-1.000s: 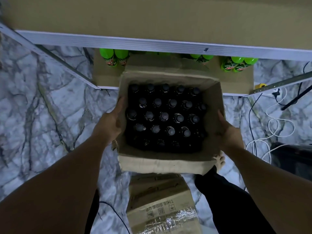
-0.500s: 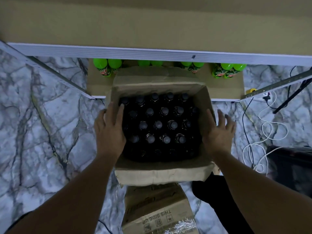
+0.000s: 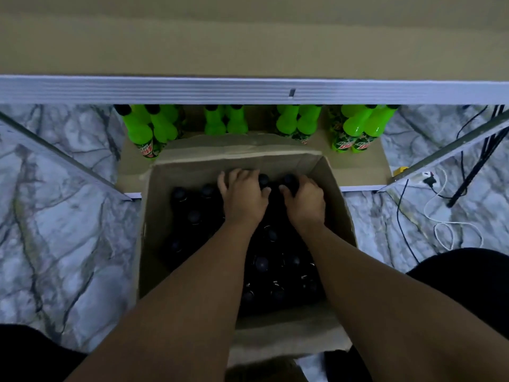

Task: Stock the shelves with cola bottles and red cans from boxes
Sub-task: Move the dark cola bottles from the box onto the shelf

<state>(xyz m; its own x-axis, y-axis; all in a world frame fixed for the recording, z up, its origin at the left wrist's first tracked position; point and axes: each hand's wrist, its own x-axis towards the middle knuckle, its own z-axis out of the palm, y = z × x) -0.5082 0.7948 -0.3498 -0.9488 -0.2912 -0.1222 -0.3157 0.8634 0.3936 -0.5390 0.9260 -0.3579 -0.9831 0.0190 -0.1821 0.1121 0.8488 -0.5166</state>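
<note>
An open cardboard box sits on the marble floor in front of the low shelf, filled with several dark cola bottles with black caps. Both my hands are inside it at the far row. My left hand curls over bottle tops there, its fingers bent around a cap. My right hand closes around the neck of a cola bottle at the far right of the row. No red cans are visible.
The bottom shelf behind the box holds several green soda bottles. A white-edged upper shelf spans the top. White and black cables lie on the floor at right. My dark-clothed knees flank the box.
My hands left the outer sides of the box and reached in to the far row of bottles. The view has come closer and lower over the box.
</note>
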